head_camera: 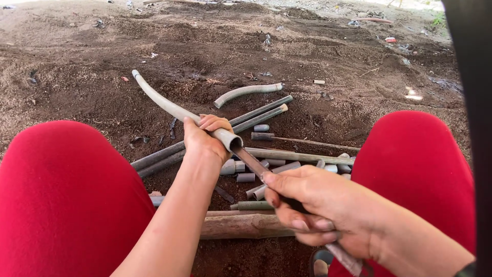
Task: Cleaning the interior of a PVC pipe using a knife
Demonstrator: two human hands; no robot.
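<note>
Left hand [202, 139] clenching curved grey plastic conduit [169, 106] just behind its open mouth, steadying it | right hand [312, 202] gripping flat metal blade [251, 161], tip entering that mouth | cut grey pipe pieces [261, 172] lying below on soil [102, 77]

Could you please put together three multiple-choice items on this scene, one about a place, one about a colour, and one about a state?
1. Where does the blade meet the curved grey pipe?
A. at its open near end
B. at its far tip
C. at the middle of the bend

2. What colour is the cloth over the knees?
A. blue
B. red
C. green

3. How is the curved pipe held?
A. lying loose on the soil
B. gripped in the left hand
C. pinned under the wooden log

Answers: 1 A, the blade in the right hand touches the pipe's open mouth; 2 B, both knees are bright red; 3 B, the left hand's fingers wrap round it.
</note>
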